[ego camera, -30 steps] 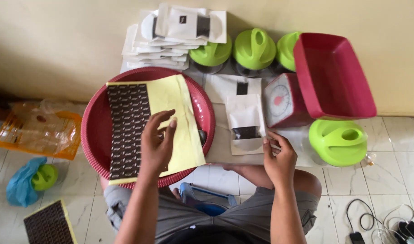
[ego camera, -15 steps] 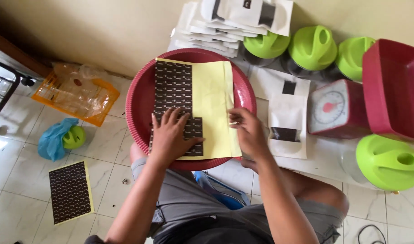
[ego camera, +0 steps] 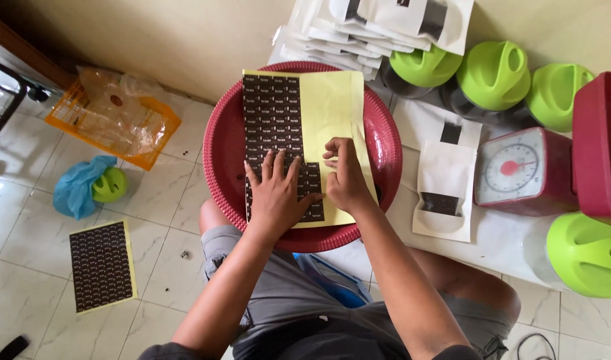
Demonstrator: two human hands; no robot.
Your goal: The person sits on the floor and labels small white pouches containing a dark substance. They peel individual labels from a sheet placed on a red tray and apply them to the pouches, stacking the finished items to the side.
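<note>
A yellow backing sheet covered on its left part with small dark stickers lies across a round red basin in front of me. My left hand rests flat on the lower sticker rows, fingers spread. My right hand is beside it on the bare yellow part, fingertips curled at the edge of the sticker block; whether it pinches a sticker I cannot tell. A white pouch with a dark window lies to the right of the basin.
A red kitchen scale, a red tub and green-lidded jars stand at the right. A stack of white pouches lies behind the basin. Another sticker sheet, a blue bag and an orange tray sit on the floor at left.
My right hand moved from the white pouch back to the sticker sheet. My left hand went from holding the sheet up to pressing it flat on the basin.
</note>
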